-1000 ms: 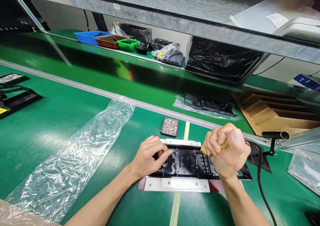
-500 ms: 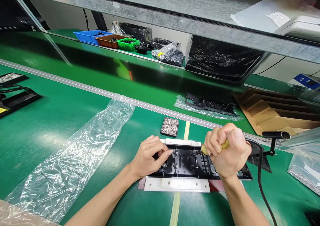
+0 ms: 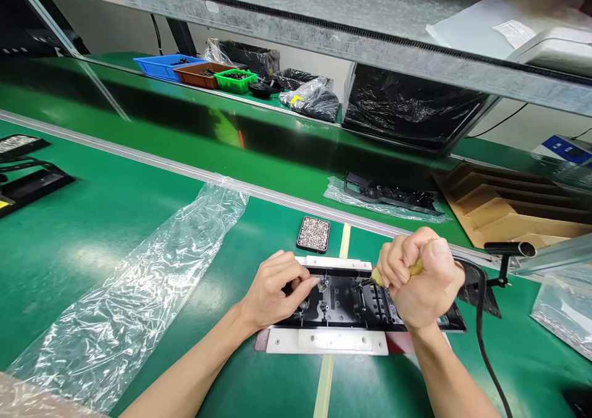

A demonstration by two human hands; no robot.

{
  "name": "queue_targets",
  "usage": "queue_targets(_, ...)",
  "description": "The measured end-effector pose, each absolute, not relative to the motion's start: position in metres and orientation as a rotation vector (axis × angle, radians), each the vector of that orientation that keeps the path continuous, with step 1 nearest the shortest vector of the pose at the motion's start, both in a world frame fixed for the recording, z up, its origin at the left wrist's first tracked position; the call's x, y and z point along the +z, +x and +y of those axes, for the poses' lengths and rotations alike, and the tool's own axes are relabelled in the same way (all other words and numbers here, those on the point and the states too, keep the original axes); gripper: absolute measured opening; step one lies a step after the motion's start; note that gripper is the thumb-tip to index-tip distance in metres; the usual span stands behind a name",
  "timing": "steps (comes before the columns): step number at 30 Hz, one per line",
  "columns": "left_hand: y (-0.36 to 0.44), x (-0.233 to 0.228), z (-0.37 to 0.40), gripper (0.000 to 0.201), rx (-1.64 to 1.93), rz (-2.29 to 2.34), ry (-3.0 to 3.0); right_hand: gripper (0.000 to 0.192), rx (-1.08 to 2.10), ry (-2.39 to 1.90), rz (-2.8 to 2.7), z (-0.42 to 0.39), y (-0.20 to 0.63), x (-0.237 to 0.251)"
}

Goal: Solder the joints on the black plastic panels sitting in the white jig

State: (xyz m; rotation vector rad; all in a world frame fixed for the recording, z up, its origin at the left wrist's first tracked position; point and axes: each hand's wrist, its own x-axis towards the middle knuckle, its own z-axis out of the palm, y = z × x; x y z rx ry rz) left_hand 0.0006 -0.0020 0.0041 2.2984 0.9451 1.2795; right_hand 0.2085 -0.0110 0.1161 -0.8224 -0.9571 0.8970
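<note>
A black plastic housing (image 3: pixel 335 301) with ribs and screw posts lies in a white fixture (image 3: pixel 328 341) on the green bench. My right hand (image 3: pixel 419 279) is wrapped round a yellow electric screwdriver (image 3: pixel 378 277), its dark tip pointing left and down over the middle of the housing. Whether the tip touches a screw is too small to tell. Over the housing's left end rests my left hand (image 3: pixel 277 285), fingers curled and thumb close to the forefinger; anything pinched there is hidden. Just behind the fixture stands a small black tray (image 3: pixel 314 234) full of tiny metal screws.
A black cable (image 3: pixel 483 338) runs down right of my right hand, near a black tube holder (image 3: pixel 509 251). Clear plastic wrap (image 3: pixel 152 288) lies to the left. Behind are another black part (image 3: pixel 393 194), cardboard dividers (image 3: pixel 481 205) and coloured bins (image 3: pixel 235 81) below a metal shelf (image 3: pixel 296 29).
</note>
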Motion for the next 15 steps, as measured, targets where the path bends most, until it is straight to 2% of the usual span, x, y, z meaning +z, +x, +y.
queue_targets(15, 0.0009, 0.0052, -0.0028, 0.022, 1.285, 0.944, 2.291, 0.04, 0.885, -0.835, -0.968, -0.012, 0.2079, 0.1175)
